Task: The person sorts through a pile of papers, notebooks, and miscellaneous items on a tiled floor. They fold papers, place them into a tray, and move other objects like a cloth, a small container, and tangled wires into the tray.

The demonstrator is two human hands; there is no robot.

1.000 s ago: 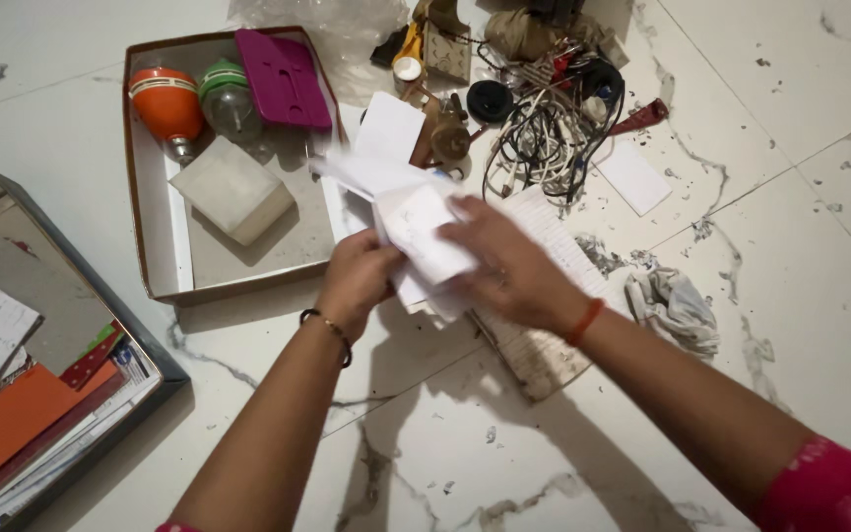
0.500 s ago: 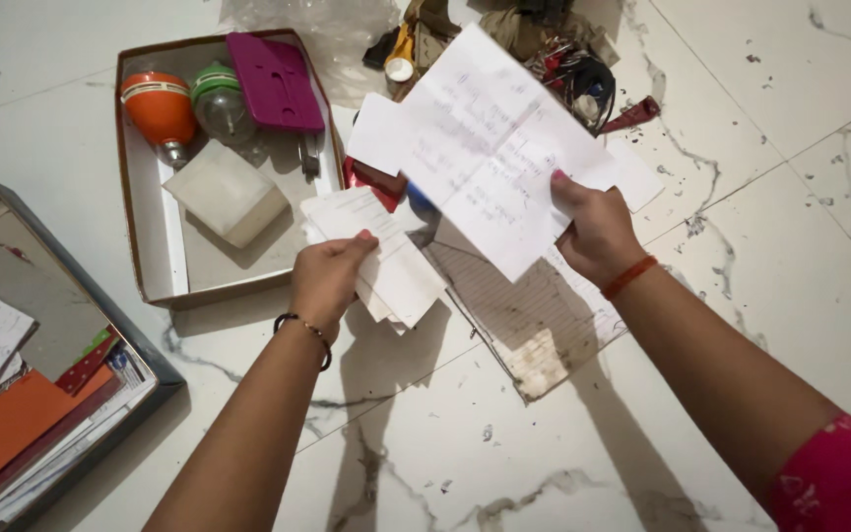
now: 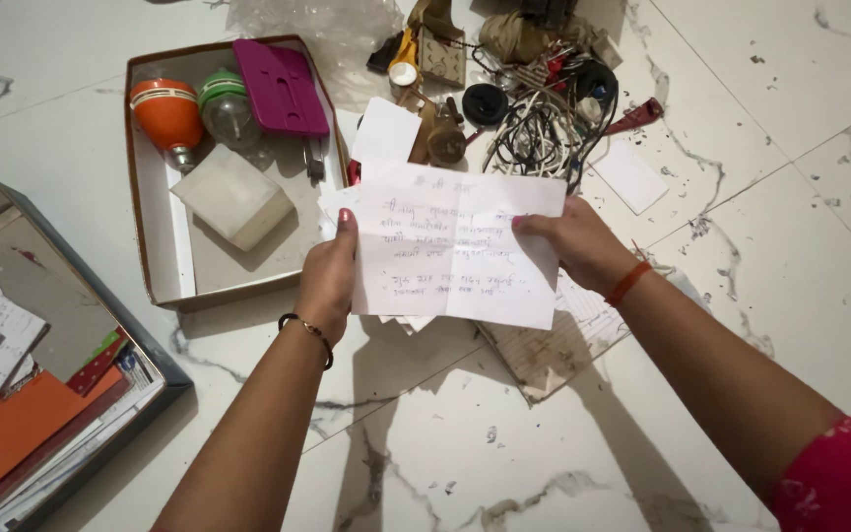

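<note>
i see a white handwritten sheet (image 3: 457, 246) held up flat between both hands, unfolded, with a crease down its middle. my left hand (image 3: 329, 276) pinches the sheet's left edge, thumb on the front, and under it the same hand clamps a small stack of other white papers (image 3: 335, 205) that peek out to the left and below. my right hand (image 3: 578, 244) is closed on the right edge, fingers curled onto the front of the sheet. the sheet hangs above a lined, stained notebook page (image 3: 554, 345) lying on the floor. the surface is a white marble floor (image 3: 741, 128) with grey veins. just left of the sheet sits an open cardboard box (image 3: 155, 256) holding 2 spinning tops, an orange one (image 3: 164, 110) and a green one (image 3: 224, 99), a purple plastic piece (image 3: 281, 85) and a pale block (image 3: 233, 195). beyond the sheet lies a tangle of cables (image 3: 539, 133) among small odds and ends. at the far left a metal tray (image 3: 71, 335) holds papers and orange card.
</note>
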